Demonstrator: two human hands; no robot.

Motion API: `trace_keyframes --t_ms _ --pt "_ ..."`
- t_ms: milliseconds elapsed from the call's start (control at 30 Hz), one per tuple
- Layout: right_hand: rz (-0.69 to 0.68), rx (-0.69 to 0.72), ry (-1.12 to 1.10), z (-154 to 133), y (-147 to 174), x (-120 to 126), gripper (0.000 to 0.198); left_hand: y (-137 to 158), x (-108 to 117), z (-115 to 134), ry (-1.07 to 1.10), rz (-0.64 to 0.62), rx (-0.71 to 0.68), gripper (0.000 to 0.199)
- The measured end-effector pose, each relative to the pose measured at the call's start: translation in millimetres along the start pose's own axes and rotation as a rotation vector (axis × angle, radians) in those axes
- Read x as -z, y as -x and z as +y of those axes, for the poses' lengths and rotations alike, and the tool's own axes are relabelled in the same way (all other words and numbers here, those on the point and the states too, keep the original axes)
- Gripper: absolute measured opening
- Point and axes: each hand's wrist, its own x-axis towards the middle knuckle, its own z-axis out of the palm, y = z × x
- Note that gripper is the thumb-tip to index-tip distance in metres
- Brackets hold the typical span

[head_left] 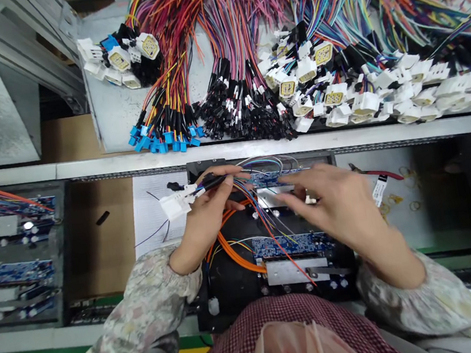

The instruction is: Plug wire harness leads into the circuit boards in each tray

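Note:
My left hand (211,209) grips a wire harness with a white connector (174,204) on its left end and black sleeving beside it. Thin multicoloured wires (261,208) fan out rightward from its fingers, one long red wire (284,250) hanging lowest. My right hand (331,201) hovers over the upper circuit board, near the wire ends, with thumb and index finger apart. Both hands are above a black tray (230,294) that carries an upper blue circuit board (268,179) and a lower blue circuit board (291,244). A loop of orange wires (233,253) curves to the lower board's metal plate (297,271).
Bundles of coloured wires with blue connectors (169,139), black connectors (243,105) and white connectors (365,102) lie on the shelf behind. At left stands another tray with boards (16,268). Red-handled pliers (377,172) and rubber bands (415,205) lie at right; paper (143,207) at left.

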Motion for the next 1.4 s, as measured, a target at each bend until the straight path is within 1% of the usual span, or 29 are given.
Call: trace_keyframes --t_ms 67,200,333,433,533,767,1100,1400 --pt "-0.042 0.045 -0.023 -6 0 1 0.029 0 0 -1 0.021 0.002 -0.009 0.016" --pt "-0.013 -0.037 -0.076 -2 -9 -15 0.027 0 1 -2 0.02 0.002 0.001 0.02" --pt "-0.084 -0.042 -0.05 4 -19 -34 0.028 0 1 -1 -0.021 0.008 0.015 0.025" --pt "-0.1 -0.057 -0.035 5 -21 -39 0.028 -1 1 -1 0.004 -0.007 -0.002 0.024" --pt "-0.104 -0.063 -0.049 4 -22 -40 0.028 -1 0 0 0.028 -0.021 0.0 0.022" --pt "-0.092 -0.045 -0.009 5 -23 -39 0.028 -1 0 -2 -0.05 0.002 -0.03 0.018" --pt "-0.085 -0.036 -0.048 7 -23 -40 0.028 -1 1 -2 -0.096 0.014 -0.04 0.018" --pt "-0.082 0.01 -0.05 8 -21 -39 0.028 0 -1 -1 -0.066 0.022 -0.038 0.016"
